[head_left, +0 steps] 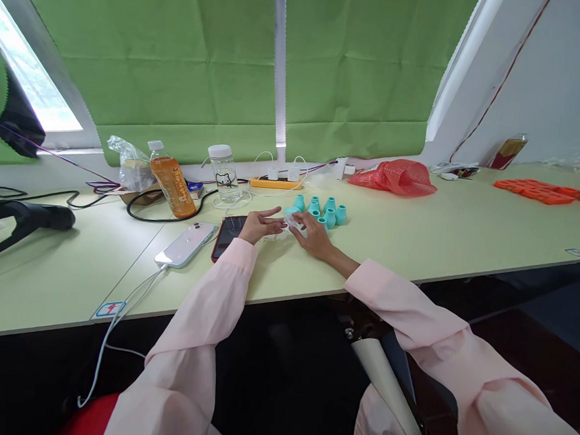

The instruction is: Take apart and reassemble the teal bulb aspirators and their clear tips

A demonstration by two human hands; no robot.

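Note:
Near the table's front edge, my two hands are close together. My right hand (314, 238) pinches a small, whitish translucent plastic piece (290, 221) between thumb and fingers; its exact kind is too small to make out. My left hand (260, 225) has its fingers stretched out to the right, with the tips beside or touching that piece. Just behind my right hand stands a cluster of several small teal vase-shaped pots (330, 217). More clear plastic bits (275, 235) lie on the table under my hands.
Left of my hands lie a dark phone (229, 230) and a white phone (185, 244) on a cable. Behind stand an orange drink bottle (173, 184), a clear bottle (224, 176) and a yellow power strip (275, 183). Red bubble wrap (395, 177) and orange pieces (545, 191) lie to the right.

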